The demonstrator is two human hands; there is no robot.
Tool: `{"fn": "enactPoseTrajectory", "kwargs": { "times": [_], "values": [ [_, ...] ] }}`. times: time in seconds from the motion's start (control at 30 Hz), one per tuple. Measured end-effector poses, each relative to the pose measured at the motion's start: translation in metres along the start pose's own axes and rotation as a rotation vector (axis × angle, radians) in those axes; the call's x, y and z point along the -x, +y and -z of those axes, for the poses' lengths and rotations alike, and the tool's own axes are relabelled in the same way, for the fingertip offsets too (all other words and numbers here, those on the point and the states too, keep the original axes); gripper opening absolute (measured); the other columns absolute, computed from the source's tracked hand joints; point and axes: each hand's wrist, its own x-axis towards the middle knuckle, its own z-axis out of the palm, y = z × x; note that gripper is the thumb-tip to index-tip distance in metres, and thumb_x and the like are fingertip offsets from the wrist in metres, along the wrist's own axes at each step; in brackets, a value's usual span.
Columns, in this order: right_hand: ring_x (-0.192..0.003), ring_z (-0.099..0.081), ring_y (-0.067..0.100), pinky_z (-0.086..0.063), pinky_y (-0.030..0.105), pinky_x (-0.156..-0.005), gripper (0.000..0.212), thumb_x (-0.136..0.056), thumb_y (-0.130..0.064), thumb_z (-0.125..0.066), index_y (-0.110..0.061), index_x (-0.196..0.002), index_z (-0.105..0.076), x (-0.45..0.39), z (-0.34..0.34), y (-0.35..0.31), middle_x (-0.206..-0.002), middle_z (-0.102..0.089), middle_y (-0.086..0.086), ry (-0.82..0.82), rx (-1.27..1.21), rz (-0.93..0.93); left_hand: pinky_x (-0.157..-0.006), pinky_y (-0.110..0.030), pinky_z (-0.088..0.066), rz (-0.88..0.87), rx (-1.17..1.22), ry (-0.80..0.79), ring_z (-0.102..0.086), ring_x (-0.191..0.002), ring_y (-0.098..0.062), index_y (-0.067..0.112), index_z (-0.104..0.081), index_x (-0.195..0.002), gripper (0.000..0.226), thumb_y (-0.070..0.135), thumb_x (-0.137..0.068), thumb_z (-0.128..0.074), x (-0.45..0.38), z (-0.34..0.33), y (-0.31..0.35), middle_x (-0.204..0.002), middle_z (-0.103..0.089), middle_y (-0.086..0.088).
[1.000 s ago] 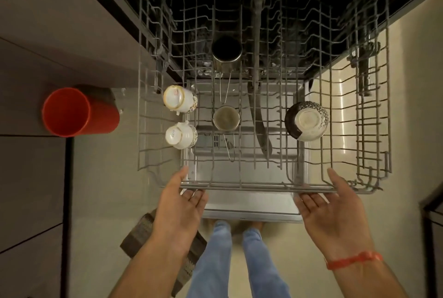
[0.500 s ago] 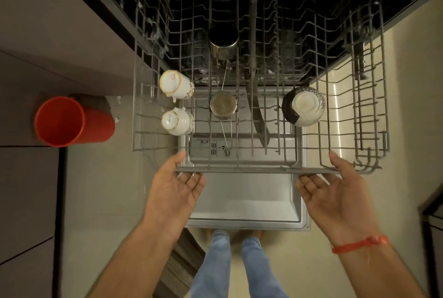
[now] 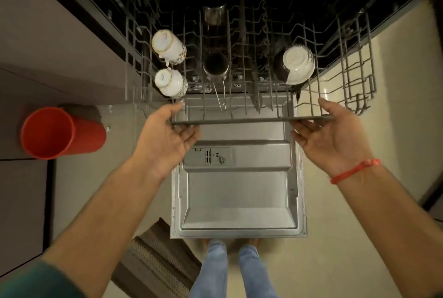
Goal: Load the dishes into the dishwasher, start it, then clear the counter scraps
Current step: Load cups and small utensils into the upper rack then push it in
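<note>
The left hand (image 3: 165, 134) and right hand (image 3: 335, 134) each held the front rail of the dishwasher rack (image 3: 251, 119), thumbs over it and fingers curled beneath, above the open dishwasher door (image 3: 239, 192). Two cups (image 3: 169, 47) lay along the rack's left edge, a bowl (image 3: 298, 64) toward its right. A red bin (image 3: 60, 133) stood on the floor.

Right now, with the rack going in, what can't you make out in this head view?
- Back of the rack: lost in the dark tub under the counter edge.
- Steel cups: insides too dark to judge.
- Lower rack: not visible below the upper one.
- Left hand and right hand: fingers partly under the front bar, so the grip is unclear.
- Dispenser on the door: markings too small.
- Counter scraps: outside the view.
</note>
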Motion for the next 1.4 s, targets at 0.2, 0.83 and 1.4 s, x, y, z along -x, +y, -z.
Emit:
{"fn": "enactPoseTrajectory", "kwargs": {
  "times": [0.2,0.83,1.4],
  "values": [
    [-0.121,-0.062,0.022,-0.034,0.039,-0.115,0.047,-0.092,-0.027,-0.057,-0.015,-0.138,-0.057,-0.024,-0.025,-0.021,-0.123,-0.070,0.006,-0.083,0.132,0.020,-0.108,-0.042,-0.048,-0.055,-0.189,-0.038,-0.064,-0.122,-0.030,0.009,-0.053,-0.125,0.032,0.012,-0.092,-0.053,-0.034,-0.007,0.034,-0.137,-0.062,-0.017],
    [-0.120,-0.059,0.020,-0.043,0.028,-0.088,0.021,-0.099,-0.010,-0.043,-0.017,-0.096,-0.063,-0.082,-0.078,-0.060,-0.121,-0.063,0.004,-0.078,0.370,0.197,-0.100,-0.030,-0.053,-0.228,-0.314,-0.059,-0.066,-0.110,-0.017,0.010,-0.059,-0.090,0.019,0.003,-0.098,-0.043,-0.093,-0.045,0.079,-0.112,-0.067,-0.007],
    [-0.091,-0.073,0.012,-0.050,0.031,-0.080,0.016,-0.098,-0.016,-0.049,-0.025,-0.099,-0.063,-0.115,-0.054,-0.009,-0.091,-0.071,-0.004,-0.007,0.427,0.227,-0.072,-0.026,-0.048,-0.244,-0.708,0.082,-0.061,-0.090,-0.016,0.023,-0.064,-0.104,0.019,0.009,-0.099,-0.053,-0.156,-0.021,0.002,-0.100,-0.064,-0.003]
  ]
}}
